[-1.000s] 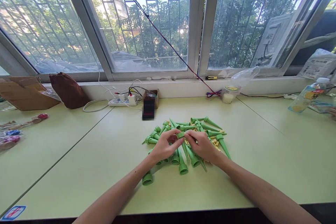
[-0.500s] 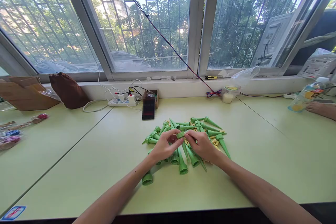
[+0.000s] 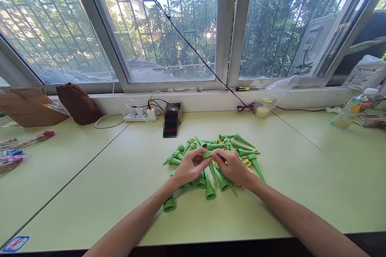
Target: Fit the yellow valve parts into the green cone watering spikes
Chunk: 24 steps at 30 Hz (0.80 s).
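Your left hand (image 3: 189,167) was narrowed around a ribbed green collar (image 3: 207,155), with the thumb below it and the index finger above. Your right hand (image 3: 231,165) met it at the collar's right edge, its thumb and index fingertips drawn close together; whether they pinched the rim or a small part cannot be told. The collar was raised at the middle of the heap, between both hands. Whether the tapered shaft beneath belonged to it could not be confirmed.

Good practice at this step, as judged: the left hand served best as the fixed clamp, gripping firmly without squeezing the collar out of round. The right fingertips needed to work squarely to the edge, in small controlled movements, because an angled push could have made the collar slip.

Loose green spikes (image 3: 210,192) lay around and below your hands, and yellow pieces (image 3: 247,164) lay among them beside your right hand. Both wrists were best kept above this clutter on the table (image 3: 120,192).
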Each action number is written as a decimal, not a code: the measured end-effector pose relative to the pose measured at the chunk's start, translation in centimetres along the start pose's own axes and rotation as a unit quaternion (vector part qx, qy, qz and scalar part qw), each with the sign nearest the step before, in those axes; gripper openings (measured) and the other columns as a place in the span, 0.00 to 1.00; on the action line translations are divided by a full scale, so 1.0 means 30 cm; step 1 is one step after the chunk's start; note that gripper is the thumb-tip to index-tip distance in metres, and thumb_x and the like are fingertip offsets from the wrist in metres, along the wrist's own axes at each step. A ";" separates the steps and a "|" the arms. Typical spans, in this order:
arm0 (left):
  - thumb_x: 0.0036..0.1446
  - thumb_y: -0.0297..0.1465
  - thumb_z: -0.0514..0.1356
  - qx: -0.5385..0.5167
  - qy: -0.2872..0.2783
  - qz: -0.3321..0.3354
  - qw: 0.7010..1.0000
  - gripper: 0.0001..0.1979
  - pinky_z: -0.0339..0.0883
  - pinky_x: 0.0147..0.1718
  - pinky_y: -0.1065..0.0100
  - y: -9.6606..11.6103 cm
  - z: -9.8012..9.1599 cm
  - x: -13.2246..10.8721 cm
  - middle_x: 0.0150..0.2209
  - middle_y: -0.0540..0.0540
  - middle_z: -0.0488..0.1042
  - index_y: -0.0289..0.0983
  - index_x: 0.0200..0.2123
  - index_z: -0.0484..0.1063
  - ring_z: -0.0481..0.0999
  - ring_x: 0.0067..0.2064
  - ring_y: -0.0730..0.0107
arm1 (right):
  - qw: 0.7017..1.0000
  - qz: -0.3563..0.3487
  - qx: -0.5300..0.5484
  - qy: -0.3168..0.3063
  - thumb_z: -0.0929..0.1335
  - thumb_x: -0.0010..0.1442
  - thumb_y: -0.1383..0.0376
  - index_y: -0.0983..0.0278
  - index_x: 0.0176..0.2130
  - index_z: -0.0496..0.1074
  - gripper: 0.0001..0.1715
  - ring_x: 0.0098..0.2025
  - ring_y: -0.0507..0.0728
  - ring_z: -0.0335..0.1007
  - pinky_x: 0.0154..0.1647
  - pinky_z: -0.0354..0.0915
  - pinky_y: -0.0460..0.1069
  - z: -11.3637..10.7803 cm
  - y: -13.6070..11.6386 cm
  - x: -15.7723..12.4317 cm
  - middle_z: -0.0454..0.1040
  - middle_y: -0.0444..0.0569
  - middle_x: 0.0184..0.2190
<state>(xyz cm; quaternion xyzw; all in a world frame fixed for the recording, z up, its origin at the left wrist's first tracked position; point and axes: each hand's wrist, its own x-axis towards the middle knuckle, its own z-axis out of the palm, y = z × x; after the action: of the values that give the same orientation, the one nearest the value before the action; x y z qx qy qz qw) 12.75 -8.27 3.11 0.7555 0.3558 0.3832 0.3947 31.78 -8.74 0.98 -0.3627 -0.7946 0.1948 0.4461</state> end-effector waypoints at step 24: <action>0.60 0.42 0.61 -0.001 0.003 -0.005 1.000 0.15 0.55 0.23 0.73 -0.003 0.001 -0.001 0.22 0.55 0.60 0.35 0.38 0.70 0.59 0.24 0.75 | 1.000 0.003 -0.011 -0.005 0.59 0.72 0.60 0.63 0.31 0.69 0.19 0.24 0.51 0.58 0.27 0.56 0.47 -0.004 -0.004 -0.001 0.66 0.42 0.22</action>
<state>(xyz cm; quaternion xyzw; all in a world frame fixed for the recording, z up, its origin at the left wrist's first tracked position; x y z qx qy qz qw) 12.74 -8.26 3.01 0.7521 0.3599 0.3844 0.3964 31.84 -8.83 1.09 -0.3686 -0.7979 0.1891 0.4379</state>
